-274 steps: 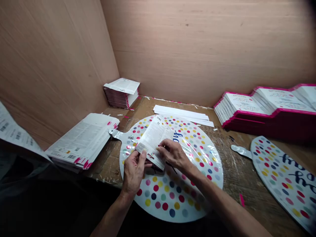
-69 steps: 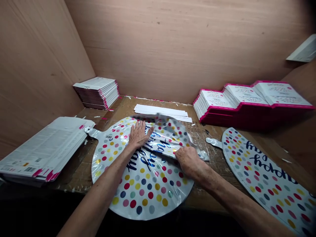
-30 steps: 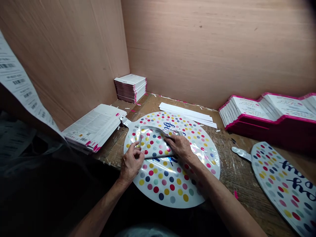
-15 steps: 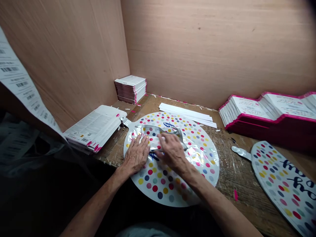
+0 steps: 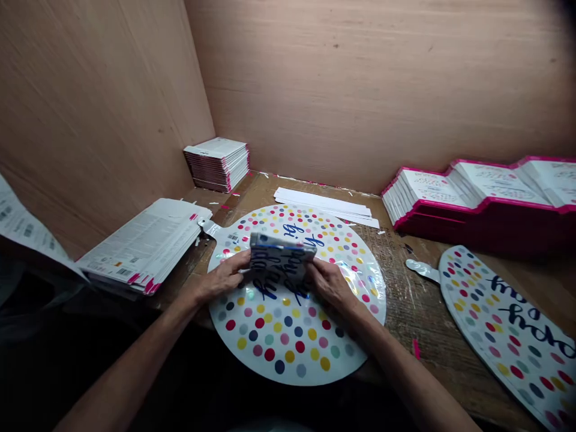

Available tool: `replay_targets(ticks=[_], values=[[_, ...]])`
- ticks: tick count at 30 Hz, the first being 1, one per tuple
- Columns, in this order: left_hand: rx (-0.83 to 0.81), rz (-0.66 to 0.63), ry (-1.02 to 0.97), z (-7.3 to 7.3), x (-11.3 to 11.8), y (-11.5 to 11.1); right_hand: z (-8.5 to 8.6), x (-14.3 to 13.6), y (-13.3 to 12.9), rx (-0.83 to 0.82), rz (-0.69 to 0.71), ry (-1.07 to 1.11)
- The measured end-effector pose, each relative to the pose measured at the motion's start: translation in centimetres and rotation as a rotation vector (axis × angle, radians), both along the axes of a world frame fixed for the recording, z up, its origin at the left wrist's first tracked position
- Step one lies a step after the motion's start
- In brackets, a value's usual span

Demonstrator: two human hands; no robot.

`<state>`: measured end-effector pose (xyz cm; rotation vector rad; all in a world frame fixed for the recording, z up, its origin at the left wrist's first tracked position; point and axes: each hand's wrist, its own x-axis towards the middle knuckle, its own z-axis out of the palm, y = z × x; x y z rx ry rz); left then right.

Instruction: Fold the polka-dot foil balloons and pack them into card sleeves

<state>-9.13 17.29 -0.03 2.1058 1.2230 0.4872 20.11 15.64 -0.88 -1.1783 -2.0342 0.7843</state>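
A folded foil packet (image 5: 282, 258), silvery with dark lettering, is held up over a round white foil balloon (image 5: 288, 354) with coloured dots. My left hand (image 5: 224, 276) grips the packet's left end, fingers bent round its edge. On its right end my right hand (image 5: 330, 282) is closed, thumb and fingers pinching it. The balloon lies flat on the worktable, its tail pointing to the upper left. Dark script shows on the balloon behind the packet.
Printed cards (image 5: 144, 240) lie stacked at left, with another stack (image 5: 216, 163) in the corner. White strips (image 5: 326, 206) lie behind the balloon. Pink-edged packs (image 5: 477, 192) stand at right, near a folded dotted balloon (image 5: 504, 324). A label strip (image 5: 36, 231) hangs at far left.
Both hands have come up off the balloon's surface and moved apart, now holding the folded packet between them. The grey foil that lay flat under them is raised. The view has shifted slightly.
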Motion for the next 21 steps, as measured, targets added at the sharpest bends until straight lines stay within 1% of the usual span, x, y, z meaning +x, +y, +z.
replay_targets(ticks=[1,2,4,5,6,7,8,10,12,13,14,16,18,21], values=[[-0.023,0.078,-0.075,-0.4,0.3,-0.3,0.0,-0.5,0.8,-0.053,-0.082,0.009],[-0.033,0.190,-0.132,-0.8,0.8,-0.8,0.1,-1.2,1.5,-0.081,-0.134,-0.016],[0.013,0.470,-0.179,-1.4,2.2,-1.5,0.5,-2.9,3.0,-0.102,-0.201,-0.158],[0.074,0.603,-0.163,-1.7,3.0,-1.9,0.7,-3.7,3.6,-0.112,-0.240,-0.277],[0.147,0.709,-0.124,-1.8,3.6,-2.1,1.0,-4.4,4.1,-0.122,-0.281,-0.410],[0.214,0.778,-0.069,-2.0,4.2,-2.2,1.3,-5.0,4.5,-0.134,-0.313,-0.534],[0.271,0.816,-0.007,-2.1,4.6,-2.2,1.6,-5.5,4.8,-0.144,-0.331,-0.637],[0.345,0.828,0.110,-2.2,5.1,-2.2,2.2,-6.5,5.3,-0.151,-0.345,-0.759],[0.376,0.795,0.185,-2.3,5.2,-2.1,2.8,-7.6,5.8,-0.131,-0.358,-0.789],[0.387,0.778,0.210,-2.3,5.2,-2.0,3.2,-8.2,6.2,-0.094,-0.337,-0.809],[0.393,0.763,0.228,-2.4,5.2,-2.0,3.6,-8.8,6.7,-0.049,-0.290,-0.833],[0.394,0.744,0.241,-2.4,5.1,-2.1,4.3,-10.0,7.7,0.024,-0.147,-0.875],[0.378,0.735,0.215,-2.4,4.8,-2.1,4.9,-10.6,8.6,0.031,-0.013,-0.900],[0.331,0.760,0.074,-2.0,4.3,-2.4,5.5,-10.0,8.5,-0.004,0.063,-0.888]])
